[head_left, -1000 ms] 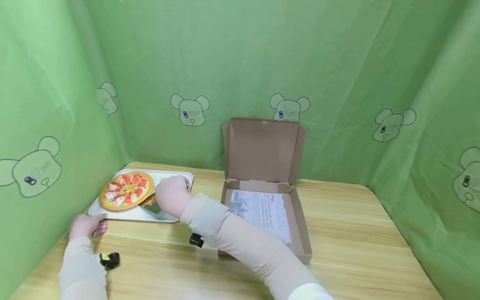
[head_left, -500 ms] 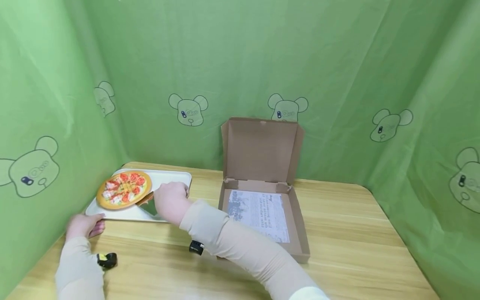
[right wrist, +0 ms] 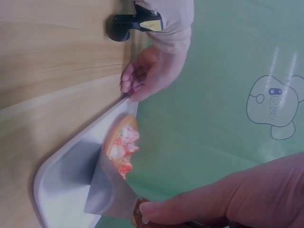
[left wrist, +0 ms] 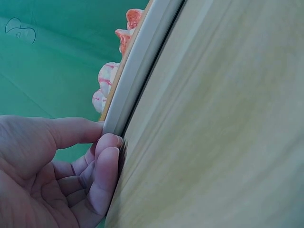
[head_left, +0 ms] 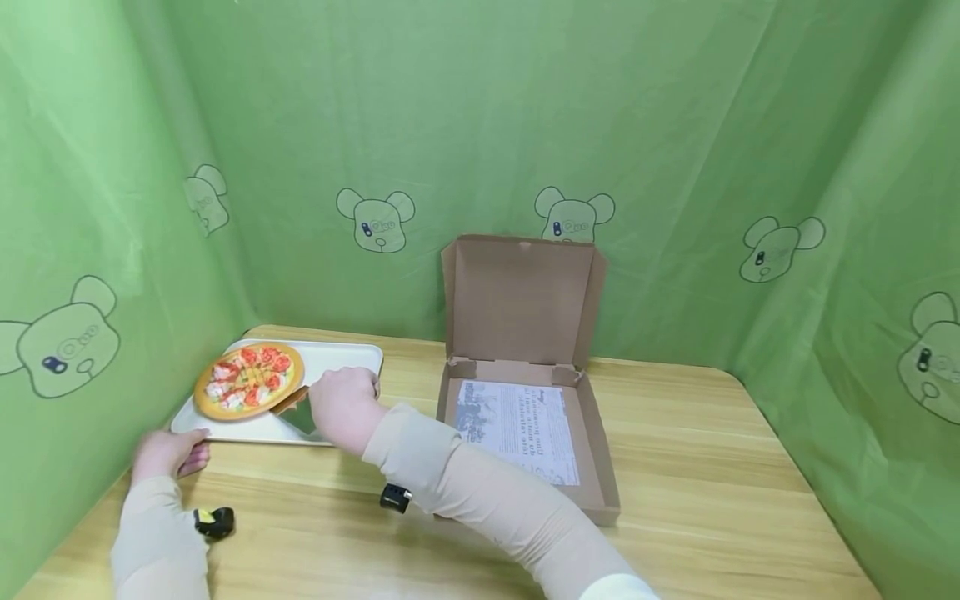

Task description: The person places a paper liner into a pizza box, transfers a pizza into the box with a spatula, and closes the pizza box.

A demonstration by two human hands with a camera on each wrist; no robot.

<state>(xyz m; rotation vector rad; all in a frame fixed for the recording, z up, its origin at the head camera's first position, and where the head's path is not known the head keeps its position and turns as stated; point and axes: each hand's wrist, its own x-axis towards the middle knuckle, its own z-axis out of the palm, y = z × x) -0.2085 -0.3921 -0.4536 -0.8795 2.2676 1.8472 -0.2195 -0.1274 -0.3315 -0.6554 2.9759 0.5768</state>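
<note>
A topped round pizza lies on the left part of a white tray at the table's back left. My left hand pinches the tray's front left corner, thumb on the rim and fingers curled at its underside, as the left wrist view shows. In my right hand is a pizza server, gripped by its brown handle. Its broad metal blade slants down over the tray, leading edge right at the pizza's near right rim. In the head view my hand hides the handle.
Right of the tray stands a brown cardboard pizza box, lid raised, with a printed paper sheet in its base. My right forearm crosses over the box's front left. Green curtains enclose the wooden table at back and sides.
My right hand has come down slightly with the pizza server, its blade staying at the pizza's rim. The left hand keeps its hold on the tray corner. The head view has shifted a little.
</note>
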